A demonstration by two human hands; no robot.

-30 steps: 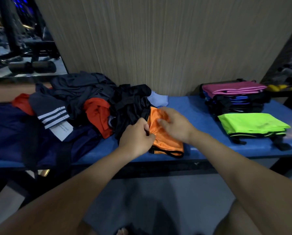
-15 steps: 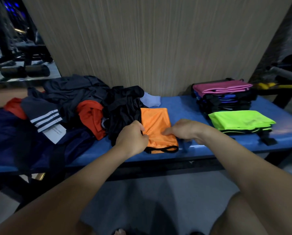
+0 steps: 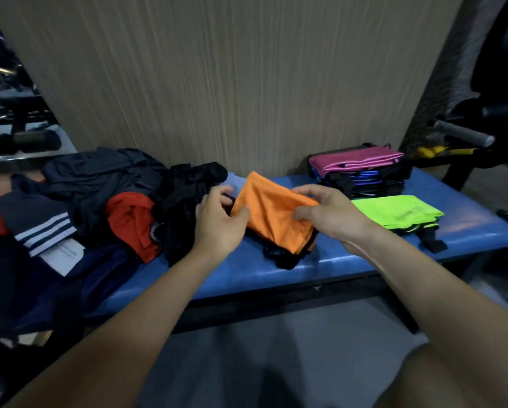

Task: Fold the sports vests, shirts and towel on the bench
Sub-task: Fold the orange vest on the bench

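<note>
You are holding one folded orange vest (image 3: 272,213) above the blue bench (image 3: 467,228), left hand (image 3: 217,222) and right hand (image 3: 328,214) each pinching an edge. Done: lime vest (image 3: 394,212), pink-topped stack (image 3: 358,169). Outstanding: dark unfolded heap (image 3: 99,195) lying left.

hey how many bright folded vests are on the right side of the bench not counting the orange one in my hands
2. The neon green vest lies folded near the front, and the pink vest tops the dark stack behind it. That stack holds more folded pieces whose colours mostly stay hidden.
</note>
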